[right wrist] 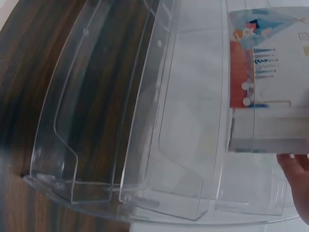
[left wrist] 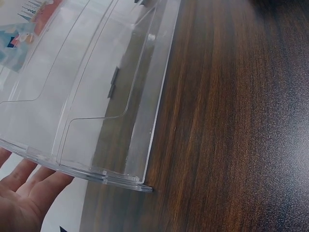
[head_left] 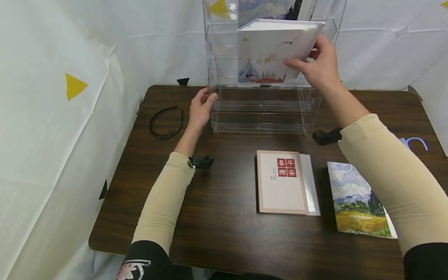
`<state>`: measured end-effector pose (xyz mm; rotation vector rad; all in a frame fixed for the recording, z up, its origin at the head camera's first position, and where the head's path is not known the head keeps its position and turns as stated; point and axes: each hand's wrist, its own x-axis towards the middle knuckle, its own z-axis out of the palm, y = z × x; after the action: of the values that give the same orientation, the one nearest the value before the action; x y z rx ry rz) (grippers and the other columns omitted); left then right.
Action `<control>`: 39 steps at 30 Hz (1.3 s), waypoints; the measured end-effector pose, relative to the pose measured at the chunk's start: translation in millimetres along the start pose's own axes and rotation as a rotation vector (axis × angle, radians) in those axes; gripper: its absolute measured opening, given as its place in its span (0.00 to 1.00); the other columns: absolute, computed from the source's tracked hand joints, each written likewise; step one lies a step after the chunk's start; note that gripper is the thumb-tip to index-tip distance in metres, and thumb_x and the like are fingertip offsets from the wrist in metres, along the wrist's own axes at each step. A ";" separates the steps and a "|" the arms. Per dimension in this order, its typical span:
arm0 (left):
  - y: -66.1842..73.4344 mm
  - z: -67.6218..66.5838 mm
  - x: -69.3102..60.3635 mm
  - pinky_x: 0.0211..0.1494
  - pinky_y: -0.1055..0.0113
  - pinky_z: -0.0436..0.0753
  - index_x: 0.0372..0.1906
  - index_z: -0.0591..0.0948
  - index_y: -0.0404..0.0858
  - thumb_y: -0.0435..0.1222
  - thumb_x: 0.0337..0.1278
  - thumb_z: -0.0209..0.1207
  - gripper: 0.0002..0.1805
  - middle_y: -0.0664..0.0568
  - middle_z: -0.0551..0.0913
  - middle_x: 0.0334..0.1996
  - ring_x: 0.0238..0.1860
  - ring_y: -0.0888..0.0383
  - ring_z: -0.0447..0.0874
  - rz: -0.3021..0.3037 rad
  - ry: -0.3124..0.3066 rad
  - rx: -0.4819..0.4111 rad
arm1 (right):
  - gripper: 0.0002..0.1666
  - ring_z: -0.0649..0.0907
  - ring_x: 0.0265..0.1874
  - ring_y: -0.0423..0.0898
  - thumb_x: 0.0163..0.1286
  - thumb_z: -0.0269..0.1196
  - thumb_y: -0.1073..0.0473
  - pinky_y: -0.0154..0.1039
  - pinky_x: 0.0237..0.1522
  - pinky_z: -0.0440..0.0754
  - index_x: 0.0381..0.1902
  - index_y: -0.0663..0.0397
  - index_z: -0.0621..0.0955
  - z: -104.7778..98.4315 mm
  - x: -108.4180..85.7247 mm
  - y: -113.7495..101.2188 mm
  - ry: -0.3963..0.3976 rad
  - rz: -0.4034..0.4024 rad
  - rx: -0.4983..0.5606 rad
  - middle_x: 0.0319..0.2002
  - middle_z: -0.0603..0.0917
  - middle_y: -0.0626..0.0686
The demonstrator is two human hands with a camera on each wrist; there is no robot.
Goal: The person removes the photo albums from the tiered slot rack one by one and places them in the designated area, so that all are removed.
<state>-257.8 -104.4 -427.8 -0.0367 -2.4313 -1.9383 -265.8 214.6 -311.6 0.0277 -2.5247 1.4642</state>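
Observation:
In the head view my right hand (head_left: 320,64) grips the right edge of a white book (head_left: 262,52) with a small tent drawing on its cover. The book is at a middle tier of a clear acrylic rack (head_left: 259,105). Behind it, higher up, stands a book with a painted landscape cover (head_left: 266,8). My left hand (head_left: 201,109) touches the rack's left side panel; in the left wrist view its fingers (left wrist: 53,188) lie along the outside of that panel. The right wrist view shows the white book's lower corner (right wrist: 270,72) beside my right fingers.
A black headband (head_left: 166,134) lies left of the rack. In front are a beige book with red characters (head_left: 283,194) on top of a pale one, and a landscape photo album (head_left: 357,210) partly under my right sleeve. A blue curved object (head_left: 416,140) lies at right.

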 end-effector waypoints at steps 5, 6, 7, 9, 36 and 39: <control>-3.8 -0.1 2.3 0.53 0.46 0.79 0.67 0.72 0.42 0.49 0.69 0.57 0.27 0.46 0.77 0.60 0.57 0.51 0.76 -0.019 -0.004 -0.006 | 0.30 0.81 0.55 0.44 0.61 0.71 0.63 0.39 0.57 0.77 0.60 0.47 0.75 -2.2 -0.5 2.7 -0.073 -0.066 0.037 0.59 0.80 0.53; -4.5 0.1 2.8 0.53 0.46 0.79 0.67 0.72 0.43 0.49 0.69 0.57 0.27 0.47 0.77 0.60 0.57 0.51 0.76 -0.024 -0.006 -0.007 | 0.30 0.81 0.55 0.43 0.61 0.71 0.63 0.39 0.57 0.77 0.60 0.48 0.76 -2.4 -1.0 2.2 -0.072 -0.075 0.025 0.59 0.81 0.53; -5.2 0.3 3.5 0.52 0.46 0.79 0.67 0.72 0.43 0.50 0.68 0.57 0.27 0.47 0.77 0.60 0.57 0.51 0.76 -0.024 -0.007 -0.011 | 0.29 0.81 0.55 0.43 0.60 0.72 0.63 0.39 0.57 0.77 0.60 0.49 0.76 -2.6 -1.9 1.1 -0.066 -0.078 0.021 0.58 0.81 0.53; -5.9 0.4 4.2 0.52 0.46 0.79 0.67 0.72 0.43 0.50 0.68 0.57 0.28 0.47 0.77 0.61 0.57 0.51 0.76 -0.022 -0.011 -0.011 | 0.29 0.80 0.55 0.43 0.60 0.72 0.63 0.38 0.57 0.76 0.59 0.49 0.77 -3.1 -4.9 -2.5 -0.053 -0.083 0.007 0.58 0.81 0.52; -0.1 -4.5 6.4 0.52 0.44 0.80 0.69 0.69 0.42 0.49 0.69 0.57 0.29 0.46 0.76 0.62 0.58 0.49 0.75 -0.062 -0.061 -0.023 | 0.33 0.87 0.30 0.44 0.62 0.71 0.51 0.38 0.31 0.84 0.58 0.66 0.76 30.6 -161.3 18.7 -0.444 0.419 0.194 0.39 0.88 0.54; 0.8 -5.5 5.9 0.52 0.44 0.79 0.69 0.68 0.42 0.49 0.69 0.56 0.29 0.46 0.75 0.62 0.59 0.50 0.74 -0.072 -0.076 -0.009 | 0.34 0.87 0.30 0.46 0.62 0.72 0.52 0.39 0.31 0.85 0.59 0.66 0.76 53.2 -178.5 26.4 -0.465 0.494 0.231 0.38 0.88 0.56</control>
<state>-263.5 -109.6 -425.6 -0.0236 -2.5048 -2.0137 -104.8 165.3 -395.4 -0.2665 -2.8368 2.1528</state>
